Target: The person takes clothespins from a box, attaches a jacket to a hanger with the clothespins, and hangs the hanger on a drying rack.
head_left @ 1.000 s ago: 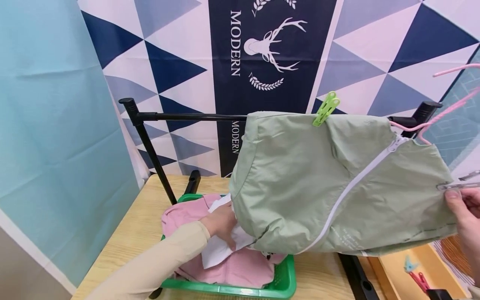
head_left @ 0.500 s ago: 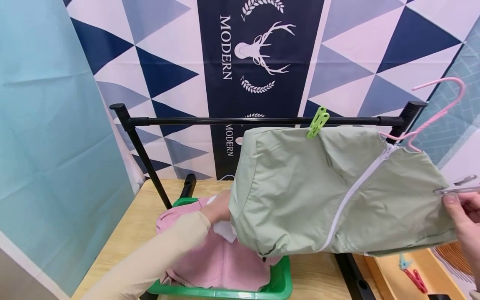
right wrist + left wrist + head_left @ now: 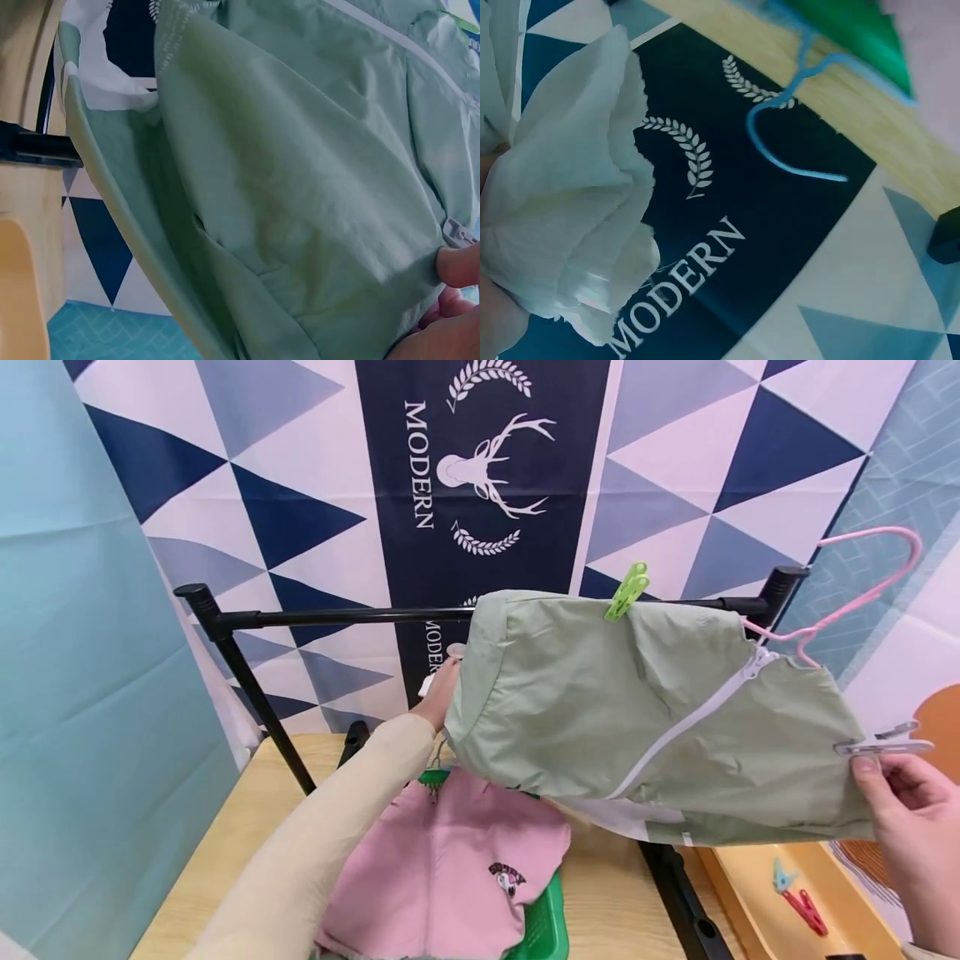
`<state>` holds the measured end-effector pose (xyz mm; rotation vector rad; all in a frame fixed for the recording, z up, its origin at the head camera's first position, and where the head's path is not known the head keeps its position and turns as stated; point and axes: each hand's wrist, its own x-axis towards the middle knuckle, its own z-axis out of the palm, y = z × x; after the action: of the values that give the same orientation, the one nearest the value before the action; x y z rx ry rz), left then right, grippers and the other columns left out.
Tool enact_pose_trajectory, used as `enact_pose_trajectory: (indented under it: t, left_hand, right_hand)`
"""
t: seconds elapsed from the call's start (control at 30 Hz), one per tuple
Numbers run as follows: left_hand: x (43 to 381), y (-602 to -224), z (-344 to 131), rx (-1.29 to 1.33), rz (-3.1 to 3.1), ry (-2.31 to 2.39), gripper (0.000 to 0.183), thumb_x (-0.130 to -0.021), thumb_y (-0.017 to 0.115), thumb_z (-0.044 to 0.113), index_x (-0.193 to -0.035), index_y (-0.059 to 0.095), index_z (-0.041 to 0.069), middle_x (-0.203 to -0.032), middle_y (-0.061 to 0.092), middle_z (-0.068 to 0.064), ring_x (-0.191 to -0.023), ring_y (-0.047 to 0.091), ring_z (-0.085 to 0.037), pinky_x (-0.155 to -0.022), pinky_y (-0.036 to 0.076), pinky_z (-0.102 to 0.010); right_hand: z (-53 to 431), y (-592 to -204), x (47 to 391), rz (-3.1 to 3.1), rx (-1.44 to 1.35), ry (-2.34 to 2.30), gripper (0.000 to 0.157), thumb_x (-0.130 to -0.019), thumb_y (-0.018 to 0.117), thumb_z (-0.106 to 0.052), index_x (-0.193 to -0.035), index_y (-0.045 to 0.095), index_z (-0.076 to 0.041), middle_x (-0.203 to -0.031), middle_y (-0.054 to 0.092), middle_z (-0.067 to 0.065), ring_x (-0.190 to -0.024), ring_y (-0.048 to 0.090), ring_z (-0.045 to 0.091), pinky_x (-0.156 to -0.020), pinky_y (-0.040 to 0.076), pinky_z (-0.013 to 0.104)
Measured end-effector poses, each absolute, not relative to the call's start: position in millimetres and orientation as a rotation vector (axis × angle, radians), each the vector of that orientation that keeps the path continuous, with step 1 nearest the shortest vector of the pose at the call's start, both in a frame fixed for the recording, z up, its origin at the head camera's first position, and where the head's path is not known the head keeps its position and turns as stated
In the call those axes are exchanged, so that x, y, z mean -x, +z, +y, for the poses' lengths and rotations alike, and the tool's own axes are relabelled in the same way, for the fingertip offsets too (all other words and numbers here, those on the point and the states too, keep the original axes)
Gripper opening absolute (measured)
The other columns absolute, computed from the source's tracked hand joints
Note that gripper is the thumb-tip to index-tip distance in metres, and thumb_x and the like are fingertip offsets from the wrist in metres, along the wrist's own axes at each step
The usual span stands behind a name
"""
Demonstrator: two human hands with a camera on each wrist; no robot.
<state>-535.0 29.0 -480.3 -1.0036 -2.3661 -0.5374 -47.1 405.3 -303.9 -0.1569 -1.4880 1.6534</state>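
In the head view a sage green zip jacket (image 3: 570, 693) spreads across the front of the rack, hung on a pink hanger (image 3: 847, 602). A green clothespin (image 3: 628, 592) clips its upper edge. At the lower right my right hand (image 3: 911, 810) pinches the jacket's edge, right under a grey clothespin (image 3: 885, 745). Most of my left hand (image 3: 442, 695) is hidden behind the jacket's left end. The left wrist view shows its fingers (image 3: 501, 319) gripping a crumpled, thin white cloth (image 3: 577, 187) with a ragged edge.
Below stands a green basket (image 3: 555, 927) with a pink zip jacket (image 3: 450, 877) on a hanger (image 3: 799, 75). The black rack bar (image 3: 337, 616) runs behind the green jacket. At lower right, a yellow tray (image 3: 757, 893) holds a red clothespin (image 3: 806, 912) and a blue one (image 3: 782, 874).
My left hand has lifted the white cloth out of the basket and up behind the green jacket's left end. The pink jacket now lies uncovered. My right hand keeps its pinch.
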Motion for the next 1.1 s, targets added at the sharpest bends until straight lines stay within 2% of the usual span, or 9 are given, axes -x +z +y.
enact_pose_trajectory:
  t: [0.17, 0.27, 0.33, 0.4, 0.47, 0.63, 0.73, 0.83, 1.1]
  left_hand:
    - [662, -571, 68, 0.959, -2.378, -0.547, 0.028, -0.094, 0.047, 0.032, -0.114, 0.067, 0.03, -0.117, 0.068, 0.008, -0.116, 0.055, -0.016, -0.107, 0.038, -0.031]
    - [699, -620, 81, 0.964, -2.334, -0.49, 0.028, -0.095, 0.045, 0.034, -0.112, 0.067, 0.034, -0.111, 0.069, 0.012, -0.11, 0.054, -0.014, -0.103, 0.038, -0.03]
    - [701, -635, 85, 0.977, -2.268, -0.463, 0.027, -0.095, 0.043, 0.036, -0.108, 0.067, 0.035, -0.104, 0.07, 0.013, -0.107, 0.053, -0.013, -0.1, 0.038, -0.028]
    - [678, -627, 86, 0.97, -2.229, -0.479, 0.026, -0.094, 0.043, 0.035, -0.104, 0.067, 0.032, -0.098, 0.07, 0.011, -0.102, 0.051, -0.015, -0.094, 0.039, -0.026]
    - [628, -591, 84, 0.945, -2.291, -0.526, 0.025, -0.093, 0.044, 0.032, -0.1, 0.068, 0.027, -0.095, 0.069, 0.006, -0.101, 0.052, -0.017, -0.089, 0.042, -0.027]
    - [454, -443, 69, 0.975, -2.554, -0.199, 0.021, -0.089, 0.05, 0.019, -0.091, 0.07, 0.014, -0.095, 0.07, -0.005, -0.097, 0.062, -0.024, -0.086, 0.048, -0.036]
    - [380, -382, 53, 1.013, -2.619, 0.004, 0.015, -0.087, 0.059, 0.019, -0.094, 0.069, 0.01, -0.098, 0.072, -0.008, -0.096, 0.066, -0.026, -0.087, 0.051, -0.04]
    - [348, -363, 40, 0.977, -2.701, -0.066, 0.02, -0.084, 0.07, 0.026, -0.095, 0.066, 0.01, -0.098, 0.072, -0.008, -0.096, 0.067, -0.027, -0.086, 0.053, -0.042]
    - [313, -356, 14, 1.005, -3.08, -0.314, 0.044, -0.074, 0.082, 0.028, -0.109, 0.067, 0.008, -0.108, 0.071, -0.008, -0.1, 0.067, -0.023, -0.085, 0.055, -0.04]
  right_hand:
    - [408, -316, 42, -1.515, 0.238, 1.617, 0.026, -0.089, 0.059, 0.008, -0.077, 0.07, -0.013, -0.071, 0.065, -0.012, -0.062, 0.052, -0.001, -0.055, 0.04, 0.007]
    - [407, -323, 38, -1.608, 0.328, 1.532, 0.028, -0.089, 0.06, 0.006, -0.076, 0.069, -0.017, -0.069, 0.063, -0.015, -0.06, 0.05, -0.003, -0.053, 0.039, 0.007]
    - [408, -327, 37, -1.693, 0.38, 1.456, 0.032, -0.089, 0.059, 0.005, -0.075, 0.069, -0.021, -0.067, 0.062, -0.019, -0.059, 0.049, -0.005, -0.051, 0.038, 0.007]
    - [408, -329, 36, -1.771, 0.443, 1.374, 0.036, -0.089, 0.059, 0.005, -0.073, 0.067, -0.026, -0.065, 0.059, -0.023, -0.057, 0.047, -0.006, -0.05, 0.037, 0.006]
    - [408, -331, 37, -1.824, 0.503, 1.295, 0.04, -0.089, 0.06, 0.004, -0.071, 0.065, -0.03, -0.063, 0.057, -0.026, -0.056, 0.046, -0.008, -0.05, 0.037, 0.005]
    - [408, -333, 40, -1.807, 0.614, 1.238, 0.041, -0.088, 0.061, 0.003, -0.067, 0.063, -0.033, -0.061, 0.056, -0.028, -0.056, 0.047, -0.01, -0.052, 0.038, 0.001]
    - [406, -331, 43, -1.734, 0.646, 1.287, 0.04, -0.088, 0.061, 0.003, -0.067, 0.064, -0.031, -0.06, 0.057, -0.027, -0.057, 0.048, -0.01, -0.054, 0.039, 0.0]
    - [404, -328, 44, -1.675, 0.67, 1.323, 0.038, -0.088, 0.061, 0.002, -0.067, 0.065, -0.029, -0.058, 0.057, -0.025, -0.056, 0.048, -0.009, -0.053, 0.039, 0.0]
    - [398, -325, 41, -1.698, 0.681, 1.29, 0.038, -0.089, 0.061, -0.001, -0.065, 0.065, -0.03, -0.058, 0.057, -0.027, -0.055, 0.048, -0.011, -0.052, 0.038, 0.0]
